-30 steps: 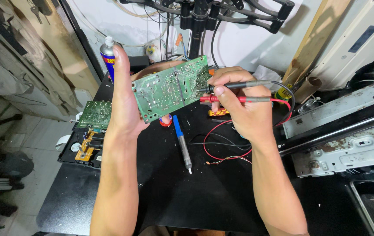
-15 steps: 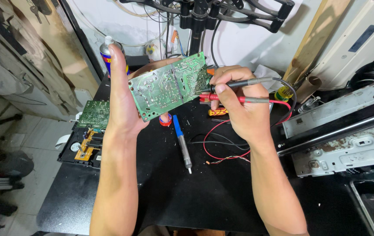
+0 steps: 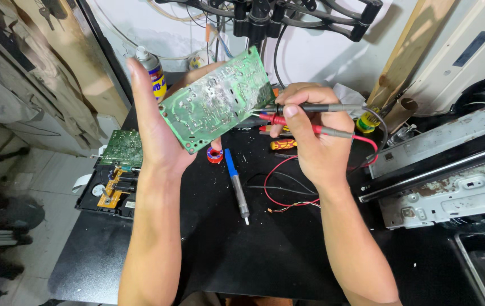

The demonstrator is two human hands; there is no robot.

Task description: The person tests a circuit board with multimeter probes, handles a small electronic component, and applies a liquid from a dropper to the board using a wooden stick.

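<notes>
My left hand (image 3: 154,127) holds a green circuit board (image 3: 217,99) up above the black worktable (image 3: 214,249), solder side toward me, tilted with its right end higher. My right hand (image 3: 310,133) pinches two meter probes together, a black one (image 3: 316,107) and a red one (image 3: 316,129). Both probe tips touch the right edge of the board. Red and black leads (image 3: 279,190) trail from the probes down onto the table.
A blue-handled soldering iron (image 3: 235,184) and a small red solder spool (image 3: 214,155) lie under the board. A second green board (image 3: 122,148) and an orange one (image 3: 112,192) sit at the left. A spray can (image 3: 153,73) stands behind. Metal chassis (image 3: 452,170) fills the right side.
The board has tilted a little, its right end rising. Both hands sit slightly higher. The probes stay on the board's right edge.
</notes>
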